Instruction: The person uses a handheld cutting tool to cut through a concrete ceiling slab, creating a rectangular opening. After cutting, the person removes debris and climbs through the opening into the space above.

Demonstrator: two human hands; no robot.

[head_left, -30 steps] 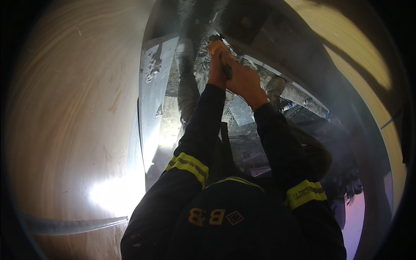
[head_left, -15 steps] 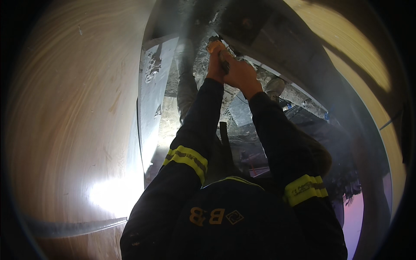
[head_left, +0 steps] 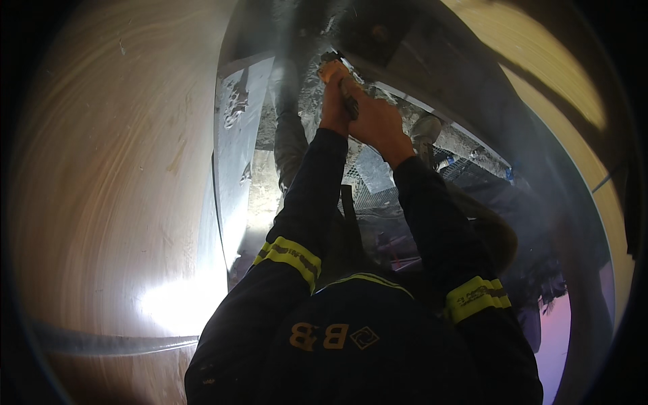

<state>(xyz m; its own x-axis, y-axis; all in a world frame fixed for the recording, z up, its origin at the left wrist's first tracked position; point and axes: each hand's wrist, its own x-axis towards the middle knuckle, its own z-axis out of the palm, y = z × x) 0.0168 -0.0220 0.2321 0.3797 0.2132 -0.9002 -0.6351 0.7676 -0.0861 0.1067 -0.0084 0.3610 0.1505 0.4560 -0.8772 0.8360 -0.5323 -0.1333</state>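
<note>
Both arms stretch forward, away from my body. My left hand (head_left: 333, 108) and my right hand (head_left: 381, 125) are closed together round a hand-held power tool (head_left: 351, 106) with orange and dark parts, shaped like a small grinder. Its dark front end (head_left: 331, 58) points away from me, close to a rough grey surface. The left hand grips the tool from the left; the right hand wraps its rear part from the right. Fingers and dim light hide much of the body, and I cannot tell whether its tip touches anything.
A pale curved wall (head_left: 115, 169) with a bright glare rises on the left. Beside it stands a grey panel (head_left: 239, 115). Mesh flooring (head_left: 378, 200) lies below, near a shoe (head_left: 425, 131). A long metal edge (head_left: 466, 131) slants along the right. Haze hangs in the air.
The hands and tool have shifted very slightly to the left, and the right wrist sits a little lower. The grip stays the same.
</note>
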